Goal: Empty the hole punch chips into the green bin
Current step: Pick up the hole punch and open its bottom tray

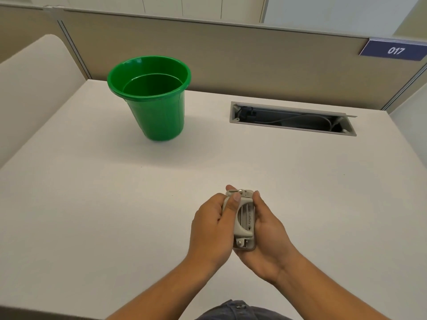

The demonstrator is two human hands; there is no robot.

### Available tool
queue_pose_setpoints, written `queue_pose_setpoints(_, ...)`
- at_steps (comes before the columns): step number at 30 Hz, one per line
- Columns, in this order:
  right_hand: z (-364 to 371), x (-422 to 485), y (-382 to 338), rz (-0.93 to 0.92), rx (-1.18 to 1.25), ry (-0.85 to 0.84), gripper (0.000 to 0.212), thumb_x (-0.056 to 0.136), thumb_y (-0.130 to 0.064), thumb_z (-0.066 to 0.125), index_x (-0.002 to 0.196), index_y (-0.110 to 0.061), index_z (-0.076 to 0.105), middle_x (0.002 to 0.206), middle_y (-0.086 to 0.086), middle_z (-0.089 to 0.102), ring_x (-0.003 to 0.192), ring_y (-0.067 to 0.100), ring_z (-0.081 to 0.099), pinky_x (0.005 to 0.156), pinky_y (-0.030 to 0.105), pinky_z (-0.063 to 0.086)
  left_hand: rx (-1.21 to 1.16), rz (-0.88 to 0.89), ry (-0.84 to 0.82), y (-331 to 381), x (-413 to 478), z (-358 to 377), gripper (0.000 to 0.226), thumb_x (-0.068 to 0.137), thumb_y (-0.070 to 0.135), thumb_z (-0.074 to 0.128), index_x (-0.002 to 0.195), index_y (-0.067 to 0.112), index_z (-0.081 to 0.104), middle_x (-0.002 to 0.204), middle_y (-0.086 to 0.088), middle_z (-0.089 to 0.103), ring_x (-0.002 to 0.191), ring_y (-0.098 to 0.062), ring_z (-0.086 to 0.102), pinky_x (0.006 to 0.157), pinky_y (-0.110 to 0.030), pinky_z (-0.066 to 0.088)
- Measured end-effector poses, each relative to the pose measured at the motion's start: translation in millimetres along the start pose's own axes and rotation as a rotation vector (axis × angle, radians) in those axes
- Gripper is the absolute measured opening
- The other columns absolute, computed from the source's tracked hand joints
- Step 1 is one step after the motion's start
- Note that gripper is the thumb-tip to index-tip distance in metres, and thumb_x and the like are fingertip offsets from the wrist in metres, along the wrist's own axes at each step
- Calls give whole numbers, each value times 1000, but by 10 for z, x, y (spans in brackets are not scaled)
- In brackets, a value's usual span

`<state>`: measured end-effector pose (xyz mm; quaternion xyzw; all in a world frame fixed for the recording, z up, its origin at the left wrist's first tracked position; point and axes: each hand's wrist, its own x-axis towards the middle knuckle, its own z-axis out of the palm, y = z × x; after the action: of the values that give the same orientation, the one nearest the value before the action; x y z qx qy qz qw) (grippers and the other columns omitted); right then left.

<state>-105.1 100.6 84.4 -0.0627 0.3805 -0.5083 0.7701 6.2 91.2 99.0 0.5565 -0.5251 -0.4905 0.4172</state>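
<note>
A grey hole punch (245, 219) is held over the near middle of the white desk, its long side pointing away from me. My left hand (211, 224) grips its left side, thumb across the top. My right hand (268, 236) cups it from the right and below. The green bin (150, 98) stands upright and apart at the far left of the desk, its mouth facing up. I see no chips inside the bin or on the desk.
An open cable slot (292, 118) with wires is set into the white desk (92, 204) at the far right. A beige partition wall (231, 56) runs behind the desk, with a blue "017" sign (395, 50). A pale rounded panel (34, 84) stands at the left.
</note>
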Motion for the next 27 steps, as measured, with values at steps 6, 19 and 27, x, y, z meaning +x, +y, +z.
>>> queue_pose_setpoints(6, 109, 5, -9, 36, 22, -8, 47, 98, -52, 41, 123, -26, 71, 105, 4, 78, 92, 20, 75, 79, 36, 55, -61, -34, 18, 41, 6, -72, 42, 86, 58, 50, 68, 23, 64, 61, 10, 62, 60, -13, 57, 59, -39, 48)
queue_pose_setpoints(19, 182, 29, -99, 48, -40, -43, 48, 98, -50, 42, 121, -22, 72, 111, 7, 73, 98, 24, 68, 85, 40, 52, -101, -56, 18, 131, 68, -129, 49, 91, 52, 56, 69, 8, 60, 65, -5, 61, 61, -19, 56, 59, -45, 50)
queue_pose_setpoints(27, 182, -145, -289, -69, -582, -224, 42, 86, -13, 53, 126, -9, 68, 126, 24, 69, 112, 35, 68, 97, 40, 55, -222, -73, 130, 222, 253, -291, 56, 92, 44, 60, 78, -10, 53, 64, -6, 53, 58, -18, 48, 55, -34, 42)
